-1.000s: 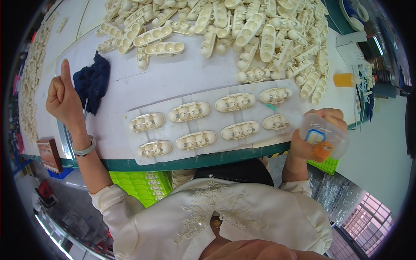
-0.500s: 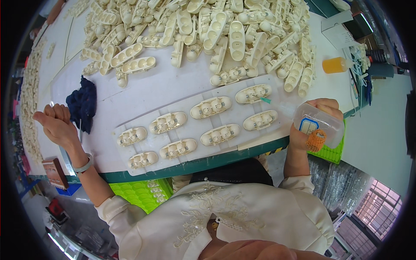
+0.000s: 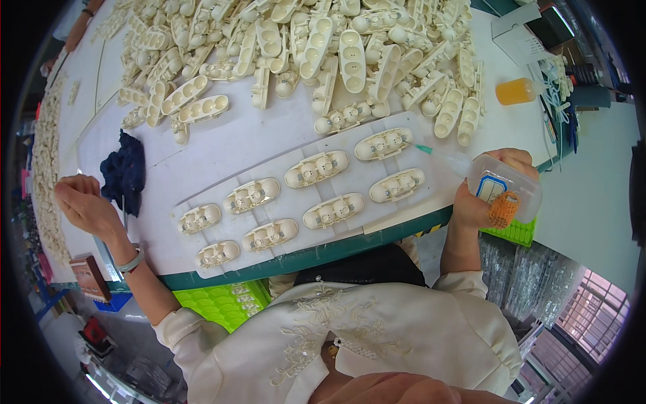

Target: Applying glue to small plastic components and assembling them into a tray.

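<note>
My right hand (image 3: 478, 205) grips a clear plastic squeeze bottle (image 3: 528, 185) with a blue-edged label and a green needle tip. An orange textured finger cot (image 3: 503, 210) covers its thumb end. The needle meets the right end of a cream plastic part (image 3: 383, 144) with round domes; whether they touch I cannot tell. Several such parts lie in two rows on a pale, slightly tilted board (image 3: 404, 217). Over the table's left side, my left hand (image 3: 87, 205) is curled into a loose fist, with no object showing in it, beside a dark blue cloth (image 3: 124, 168).
A large heap of cream parts (image 3: 316, 50) covers the table's far side. A bottle of orange liquid (image 3: 515, 91) and a white box (image 3: 515, 32) stand far right. Green trays (image 3: 219, 303) sit below the front edge. Another person's arm (image 3: 79, 30) shows far left.
My right hand has shifted slightly right with the bottle, the needle moving from mid-part to its right end. My left thumb has folded in. The view has shifted a little.
</note>
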The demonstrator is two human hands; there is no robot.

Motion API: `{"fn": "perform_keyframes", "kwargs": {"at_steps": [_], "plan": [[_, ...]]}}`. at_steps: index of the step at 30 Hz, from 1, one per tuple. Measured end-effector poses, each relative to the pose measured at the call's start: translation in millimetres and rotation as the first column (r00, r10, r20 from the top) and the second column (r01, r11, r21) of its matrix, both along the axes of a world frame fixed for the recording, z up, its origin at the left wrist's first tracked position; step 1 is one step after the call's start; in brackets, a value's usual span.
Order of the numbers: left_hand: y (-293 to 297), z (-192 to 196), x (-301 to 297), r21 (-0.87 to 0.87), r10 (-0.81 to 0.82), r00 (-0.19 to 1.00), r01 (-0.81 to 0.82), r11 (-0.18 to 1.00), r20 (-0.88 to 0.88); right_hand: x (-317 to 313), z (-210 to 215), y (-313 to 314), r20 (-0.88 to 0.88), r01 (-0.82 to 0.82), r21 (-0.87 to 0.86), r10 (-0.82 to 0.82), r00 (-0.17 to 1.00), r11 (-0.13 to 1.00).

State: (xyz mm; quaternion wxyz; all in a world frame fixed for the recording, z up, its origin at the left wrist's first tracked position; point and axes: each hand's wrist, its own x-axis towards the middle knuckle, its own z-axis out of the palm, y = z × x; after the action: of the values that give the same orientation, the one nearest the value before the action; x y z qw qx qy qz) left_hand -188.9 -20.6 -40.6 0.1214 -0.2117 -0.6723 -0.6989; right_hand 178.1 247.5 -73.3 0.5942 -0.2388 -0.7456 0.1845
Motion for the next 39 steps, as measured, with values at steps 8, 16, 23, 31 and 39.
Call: {"fn": "perform_keyframes", "kwargs": {"at_steps": [8, 16, 23, 31, 39], "plan": [[7.8, 8.9, 10.7, -0.309, 0.112, 0.955, -0.198, 0.930, -0.275, -1.1, -3.1, 2.5, -0.082, -0.133, -0.078, 0.126, 0.989, 0.988], [-35.0, -8.9, -18.9, -0.233, 0.069, 0.988, -0.099, 0.967, -0.136, -2.8, -6.1, 2.5, -0.023, -0.103, -0.025, 0.103, 0.994, 0.994], [-29.0, -24.9, -52.4, -0.300, -0.120, 0.282, -0.783, 0.545, -0.952, 2.6, 6.2, -18.5, -0.242, 0.088, -0.017, -0.090, 0.966, 0.996], [-3.0, 3.6, -1.0, -0.074, 0.045, 0.962, -0.067, 0.995, -0.268, -79.3, 2.7, -120.6, -0.219, -0.879, -0.078, 0.853, 0.475, 0.469], [-3.7, 8.7, -2.9, -0.272, -0.034, 0.865, -0.120, 0.955, -0.500, -73.0, 14.0, -132.2, -0.062, -0.834, -0.379, 0.888, 0.456, 0.402]]}}
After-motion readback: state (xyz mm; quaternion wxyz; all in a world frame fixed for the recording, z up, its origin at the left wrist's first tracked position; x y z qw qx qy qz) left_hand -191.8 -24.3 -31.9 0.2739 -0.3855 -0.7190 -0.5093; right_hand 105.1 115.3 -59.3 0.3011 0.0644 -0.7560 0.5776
